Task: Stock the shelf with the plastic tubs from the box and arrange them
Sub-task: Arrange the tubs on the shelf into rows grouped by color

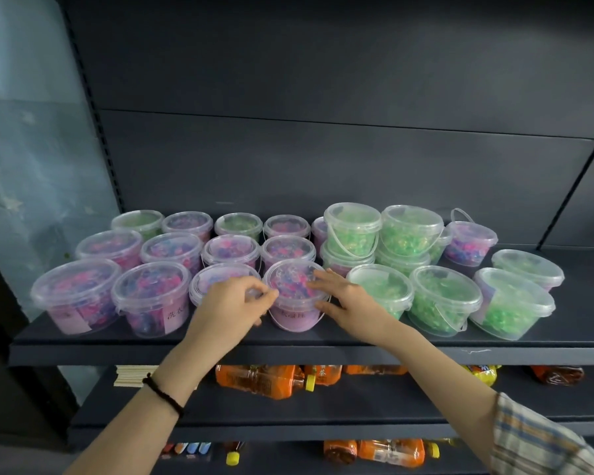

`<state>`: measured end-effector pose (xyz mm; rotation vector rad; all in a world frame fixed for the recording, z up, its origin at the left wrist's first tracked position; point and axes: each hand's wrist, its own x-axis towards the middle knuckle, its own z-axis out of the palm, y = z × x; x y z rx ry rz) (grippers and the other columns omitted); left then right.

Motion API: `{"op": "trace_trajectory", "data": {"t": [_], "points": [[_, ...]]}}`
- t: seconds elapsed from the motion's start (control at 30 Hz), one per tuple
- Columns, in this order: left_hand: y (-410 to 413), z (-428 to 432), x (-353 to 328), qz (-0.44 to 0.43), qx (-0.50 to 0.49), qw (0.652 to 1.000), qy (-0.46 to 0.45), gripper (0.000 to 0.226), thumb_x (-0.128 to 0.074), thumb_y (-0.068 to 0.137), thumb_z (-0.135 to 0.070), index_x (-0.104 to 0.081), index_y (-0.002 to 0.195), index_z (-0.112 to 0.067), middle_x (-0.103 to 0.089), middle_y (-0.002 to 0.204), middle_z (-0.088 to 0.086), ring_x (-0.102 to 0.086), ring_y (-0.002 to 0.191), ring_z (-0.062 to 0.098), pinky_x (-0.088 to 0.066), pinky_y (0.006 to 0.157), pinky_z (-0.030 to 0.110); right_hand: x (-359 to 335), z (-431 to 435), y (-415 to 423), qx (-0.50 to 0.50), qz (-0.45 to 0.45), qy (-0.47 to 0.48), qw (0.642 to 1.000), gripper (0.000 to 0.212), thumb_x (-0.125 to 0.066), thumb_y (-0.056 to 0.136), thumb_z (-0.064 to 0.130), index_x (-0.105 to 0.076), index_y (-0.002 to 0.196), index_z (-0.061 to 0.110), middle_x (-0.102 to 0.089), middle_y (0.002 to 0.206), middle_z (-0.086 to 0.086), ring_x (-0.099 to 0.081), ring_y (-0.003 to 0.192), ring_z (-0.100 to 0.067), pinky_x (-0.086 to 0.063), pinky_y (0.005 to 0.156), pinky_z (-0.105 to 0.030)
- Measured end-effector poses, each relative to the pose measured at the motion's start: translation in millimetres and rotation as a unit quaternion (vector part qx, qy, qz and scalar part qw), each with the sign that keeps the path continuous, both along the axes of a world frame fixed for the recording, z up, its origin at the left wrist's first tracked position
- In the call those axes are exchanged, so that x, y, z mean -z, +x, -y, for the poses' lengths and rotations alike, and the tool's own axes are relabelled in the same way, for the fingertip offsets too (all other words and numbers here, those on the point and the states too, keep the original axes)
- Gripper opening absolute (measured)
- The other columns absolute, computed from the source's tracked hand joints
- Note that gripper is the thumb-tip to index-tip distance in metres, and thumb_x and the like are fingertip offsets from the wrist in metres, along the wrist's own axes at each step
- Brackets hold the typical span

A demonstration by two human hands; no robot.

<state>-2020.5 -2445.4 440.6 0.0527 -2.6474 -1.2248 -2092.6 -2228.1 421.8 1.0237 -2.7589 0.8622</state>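
Note:
Several clear plastic tubs stand in rows on a dark shelf; pink-purple ones fill the left, green ones the right. A pink-purple tub stands in the front row at the middle. My left hand pinches its lid rim on the left side with curled fingers. Against the tub's right side lies my right hand, its fingers spread across the lid and wall. Two green tubs are stacked on others at the back. The box is out of view.
A lower shelf holds orange drink bottles and a bundle of wooden sticks. The shelf's far right corner is bare. A dark back panel rises behind the tubs.

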Motion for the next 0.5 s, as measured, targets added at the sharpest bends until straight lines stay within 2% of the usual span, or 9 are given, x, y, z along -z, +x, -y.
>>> {"op": "trace_trajectory", "data": {"t": [0.03,0.1,0.13,0.2,0.27,0.33,0.43,0.5], "points": [[-1.3,3.2,-3.7,-0.069,-0.029,0.993,-0.09,0.032,-0.064,0.088,-0.043,-0.067,0.111,-0.021,-0.072,0.09,-0.008,-0.068,0.081,0.009,-0.053,0.066,0.025,0.1,-0.2,0.3,-0.002,-0.005,-0.002,1.0,0.04,-0.057,0.096,0.015,-0.052,0.136,0.009,-0.033,0.154,-0.005,-0.019,0.142,-0.007,-0.01,0.114,-0.015],[-10.4,9.4,-4.3,-0.16,-0.026,0.963,-0.217,0.048,-0.062,0.083,-0.057,-0.063,0.12,-0.027,-0.068,0.111,-0.01,-0.061,0.1,0.008,-0.045,0.074,0.02,0.0,-0.3,0.3,-0.002,-0.004,-0.004,1.0,0.04,-0.057,0.096,0.017,-0.053,0.136,0.011,-0.035,0.154,-0.003,-0.022,0.143,-0.009,-0.015,0.115,-0.018],[-16.8,11.2,-2.9,-0.148,0.0,0.954,-0.262,0.064,-0.055,0.078,-0.07,-0.059,0.127,-0.03,-0.064,0.122,-0.009,-0.057,0.112,0.01,-0.045,0.084,0.024,-0.5,-0.3,-0.7,-0.002,0.001,-0.003,1.0,0.041,-0.058,0.096,0.018,-0.053,0.136,0.013,-0.035,0.154,-0.003,-0.024,0.144,-0.013,-0.018,0.116,-0.022],[-27.7,13.0,2.9,-0.084,0.025,0.94,-0.33,0.092,-0.029,0.065,-0.092,-0.049,0.136,-0.038,-0.053,0.138,-0.007,-0.046,0.129,0.015,-0.04,0.102,0.037,-3.3,-0.4,-3.8,-0.006,0.009,0.005,1.0,0.042,-0.062,0.093,0.022,-0.055,0.134,0.016,-0.038,0.152,-0.002,-0.03,0.143,-0.016,-0.024,0.117,-0.03],[-35.3,15.0,6.4,-0.04,0.024,0.935,-0.351,0.102,-0.013,0.057,-0.098,-0.043,0.138,-0.043,-0.046,0.145,-0.007,-0.039,0.136,0.017,-0.034,0.109,0.047,-8.9,0.3,-7.4,-0.005,0.019,0.011,1.0,0.042,-0.065,0.091,0.03,-0.059,0.131,0.019,-0.043,0.149,-0.001,-0.034,0.14,-0.014,-0.027,0.116,-0.031],[-40.1,17.5,6.6,-0.006,0.034,0.939,-0.342,0.109,-0.007,0.051,-0.101,-0.042,0.138,-0.046,-0.044,0.146,-0.009,-0.037,0.136,0.017,-0.032,0.109,0.052,-14.4,2.6,-13.0,-0.007,0.014,0.001,1.0,0.038,-0.066,0.09,0.032,-0.063,0.126,0.02,-0.05,0.142,0.001,-0.04,0.135,-0.011,-0.029,0.112,-0.025],[-43.0,21.2,6.5,0.008,0.038,0.944,-0.327,0.106,-0.011,0.05,-0.103,-0.045,0.134,-0.047,-0.045,0.144,-0.014,-0.039,0.134,0.014,-0.034,0.107,0.052,-24.4,10.0,-26.5,-0.012,-0.01,-0.005,1.0,0.032,-0.065,0.09,0.024,-0.066,0.12,0.015,-0.06,0.128,0.0,-0.051,0.122,-0.011,-0.031,0.097,-0.005],[-43.4,20.8,7.8,0.013,0.036,0.945,-0.325,0.102,-0.016,0.051,-0.103,-0.047,0.13,-0.048,-0.046,0.141,-0.015,-0.04,0.133,0.013,-0.034,0.107,0.052,-32.8,18.4,-36.0,-0.015,0.002,-0.011,1.0,0.031,-0.065,0.089,0.021,-0.066,0.119,0.015,-0.062,0.124,0.0,-0.054,0.116,-0.012,-0.036,0.094,-0.009]]}}
